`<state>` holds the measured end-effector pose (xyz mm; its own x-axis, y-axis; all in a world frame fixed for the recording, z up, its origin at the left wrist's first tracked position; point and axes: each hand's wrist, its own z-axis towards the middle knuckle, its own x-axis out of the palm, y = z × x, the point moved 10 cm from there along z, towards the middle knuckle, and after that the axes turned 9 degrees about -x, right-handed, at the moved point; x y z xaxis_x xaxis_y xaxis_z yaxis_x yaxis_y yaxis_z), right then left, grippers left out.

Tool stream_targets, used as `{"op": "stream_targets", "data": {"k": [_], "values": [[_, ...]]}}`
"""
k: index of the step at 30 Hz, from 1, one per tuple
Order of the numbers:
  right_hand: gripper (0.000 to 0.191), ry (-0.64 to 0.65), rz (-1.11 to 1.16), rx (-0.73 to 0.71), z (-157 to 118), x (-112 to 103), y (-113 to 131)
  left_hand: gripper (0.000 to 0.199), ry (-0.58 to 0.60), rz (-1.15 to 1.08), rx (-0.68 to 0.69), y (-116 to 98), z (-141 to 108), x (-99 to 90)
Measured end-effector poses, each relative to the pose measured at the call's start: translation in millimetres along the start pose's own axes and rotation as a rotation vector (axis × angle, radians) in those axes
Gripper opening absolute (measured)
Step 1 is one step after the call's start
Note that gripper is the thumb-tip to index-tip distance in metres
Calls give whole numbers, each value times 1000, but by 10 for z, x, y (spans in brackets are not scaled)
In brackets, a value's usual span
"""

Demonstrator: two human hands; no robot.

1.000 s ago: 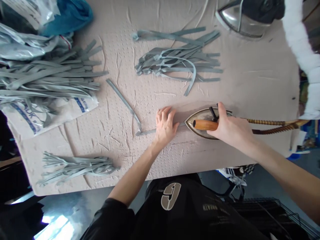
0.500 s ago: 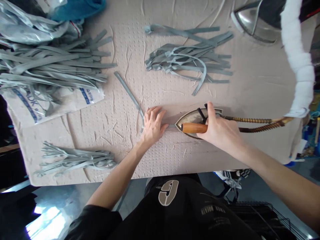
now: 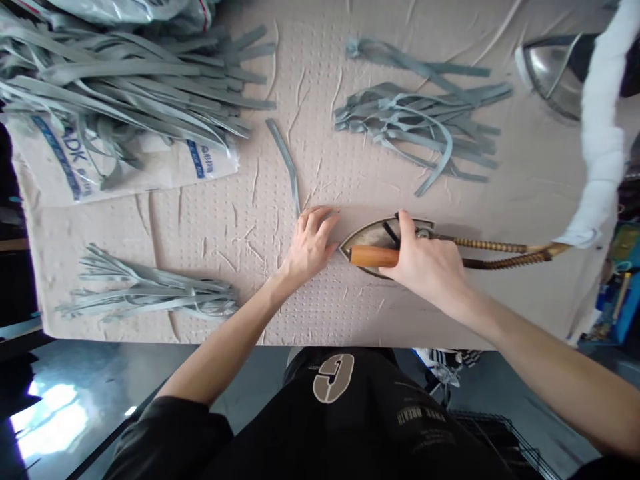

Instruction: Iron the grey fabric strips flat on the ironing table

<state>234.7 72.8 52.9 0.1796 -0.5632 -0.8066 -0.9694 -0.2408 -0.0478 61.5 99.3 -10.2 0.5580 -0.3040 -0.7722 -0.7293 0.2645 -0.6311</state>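
Observation:
My right hand [image 3: 425, 263] is wrapped round the orange wooden handle of an iron [image 3: 367, 237], whose pointed tip faces left on the cloth-covered table [image 3: 310, 320]. Just left of that tip lies my left hand [image 3: 314, 243], palm down, with fingers bent and slightly apart, resting on the end of a grey-green strip [image 3: 285, 160]. That strip runs up and left from my fingers. What lies under my left palm and under the iron is hidden.
Loose strips [image 3: 130, 80] are heaped at upper left on a plastic bag [image 3: 165, 170]. Knotted strips [image 3: 415, 123] lie beyond the iron, another bundle [image 3: 160, 290] at lower left. A second iron [image 3: 555, 70] and a white-wrapped hose [image 3: 600, 133] are at right.
The iron in my right hand has moved slightly left, closer to my left hand. Less of the grey-green strip shows beyond my left fingers. The whole view has shifted.

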Motion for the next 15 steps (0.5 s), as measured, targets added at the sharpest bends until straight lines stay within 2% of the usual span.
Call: {"op": "stream_targets", "data": {"k": [3, 7, 15], "values": [[108, -22, 20, -22, 36, -41, 107, 57, -23, 12, 14, 117, -64, -118], [111, -49, 18, -17, 1, -48, 90, 54, -28, 34, 15, 197, -117, -190], [112, 55, -51, 13, 58, -39, 110, 21, -42, 16, -48, 254, -117, -163]]}}
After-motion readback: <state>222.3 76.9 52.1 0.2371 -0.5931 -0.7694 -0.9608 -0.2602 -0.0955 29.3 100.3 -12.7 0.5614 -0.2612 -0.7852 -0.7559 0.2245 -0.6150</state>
